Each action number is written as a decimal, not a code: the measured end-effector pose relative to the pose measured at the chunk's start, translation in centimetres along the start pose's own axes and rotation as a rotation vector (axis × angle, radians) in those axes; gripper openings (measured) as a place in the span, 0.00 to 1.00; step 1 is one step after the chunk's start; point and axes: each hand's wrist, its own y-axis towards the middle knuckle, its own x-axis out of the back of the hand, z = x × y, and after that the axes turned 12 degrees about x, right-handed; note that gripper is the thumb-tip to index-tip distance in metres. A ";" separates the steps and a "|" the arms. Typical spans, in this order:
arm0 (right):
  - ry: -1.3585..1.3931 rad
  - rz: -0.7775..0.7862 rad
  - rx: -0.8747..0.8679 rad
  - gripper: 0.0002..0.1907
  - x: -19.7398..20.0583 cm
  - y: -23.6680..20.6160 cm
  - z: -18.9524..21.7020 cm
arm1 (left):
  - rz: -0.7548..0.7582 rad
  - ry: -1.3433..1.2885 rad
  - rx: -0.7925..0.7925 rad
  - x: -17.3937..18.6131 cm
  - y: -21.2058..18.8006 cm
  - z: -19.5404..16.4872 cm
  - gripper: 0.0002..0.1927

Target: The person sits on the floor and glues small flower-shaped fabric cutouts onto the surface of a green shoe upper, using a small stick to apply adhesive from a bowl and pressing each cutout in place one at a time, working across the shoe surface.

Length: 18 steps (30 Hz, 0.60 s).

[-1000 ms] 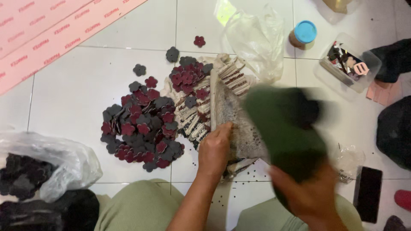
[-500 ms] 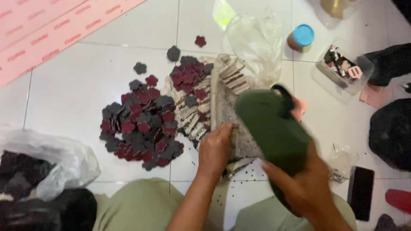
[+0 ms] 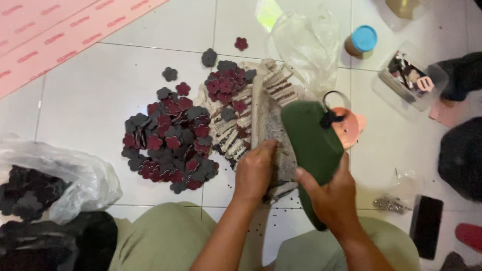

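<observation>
— Since half a second ago, what's moved?

— Mostly the dark green block [image 3: 312, 145]: it has swung from a blurred raised spot to rest over the right edge of the grey speckled sheet [image 3: 273, 131], now sharp and steady. Everything else lies as it did.

— How are the hands set?

— Right hand [image 3: 334, 193], at about 5 o'clock from the sheet, wraps its fingers round the block's lower end, thumb across the face. Left hand [image 3: 254, 170] is curled shut, knuckles up, pressing the sheet's lower part to the white tiled floor [image 3: 90, 90].

— Materials?

— Smooth, matte, rounded block. Flat, thin sheet, punched through with flower-shaped holes along its pale strips. At 9 o'clock from it lies a pile of flower cutouts [image 3: 170, 140], dark grey and maroon. A clear plastic bag [image 3: 60, 180] of more sits at 8 o'clock.
</observation>
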 end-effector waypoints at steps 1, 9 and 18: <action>-0.046 -0.001 -0.109 0.40 -0.3 0.4 0.1 | -0.030 -0.040 -0.033 -0.1 0.1 0.1 0.13; -0.408 -0.070 0.311 0.45 -3.4 1.7 -1.2 | -0.090 -0.282 0.167 0.4 -0.1 -0.8 0.07; 0.022 -0.173 0.335 0.27 -3.4 1.7 1.7 | -0.128 -0.367 0.125 4.3 -1.5 -3.1 0.08</action>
